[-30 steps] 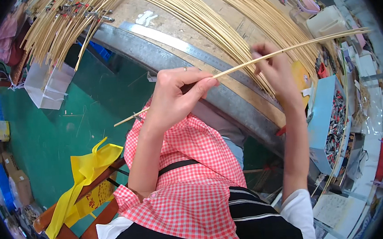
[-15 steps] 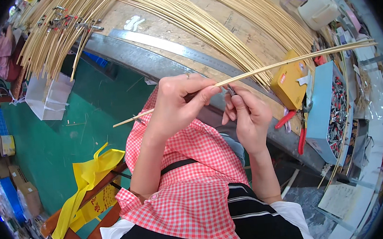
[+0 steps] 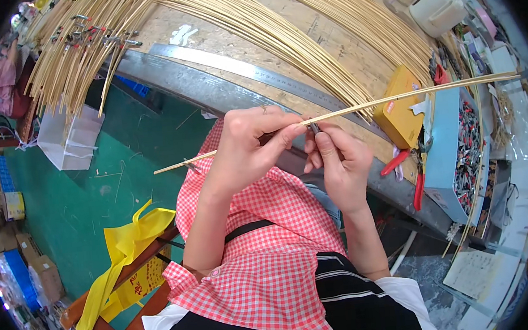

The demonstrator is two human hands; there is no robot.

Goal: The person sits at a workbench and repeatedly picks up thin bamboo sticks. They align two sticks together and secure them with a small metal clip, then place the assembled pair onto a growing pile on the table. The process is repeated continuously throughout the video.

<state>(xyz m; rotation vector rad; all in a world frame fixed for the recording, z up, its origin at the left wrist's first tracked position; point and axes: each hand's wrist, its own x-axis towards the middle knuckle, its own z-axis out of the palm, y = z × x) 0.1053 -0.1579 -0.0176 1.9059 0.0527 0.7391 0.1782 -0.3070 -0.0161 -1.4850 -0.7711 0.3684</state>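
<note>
Two thin bamboo strips point(image 3: 389, 98), laid together lengthwise, slant across in front of me. My left hand point(image 3: 244, 148) pinches them between thumb and fingers near their middle. Beyond that hand their other end point(image 3: 174, 166) sticks out to the left, where a small metal clip point(image 3: 191, 166) sits on them. My right hand point(image 3: 341, 156) grips another small dark metal clip point(image 3: 315, 127) between thumb and forefinger, its tip against the strips just right of my left thumb. Whether its jaws are around both strips is too small to tell.
Bundles of bamboo strips point(image 3: 278, 30) cover the workbench point(image 3: 202, 15), some clipped together at the far left. A long steel ruler point(image 3: 238, 68) lies along its edge. At the right are a yellow tin point(image 3: 399, 108), red-handled pliers point(image 3: 420, 190) and a blue box point(image 3: 446, 150) of small clips.
My right hand has brought the clip up against the strips. Their right end has dipped, and the gap between the two tips there looks narrower.
</note>
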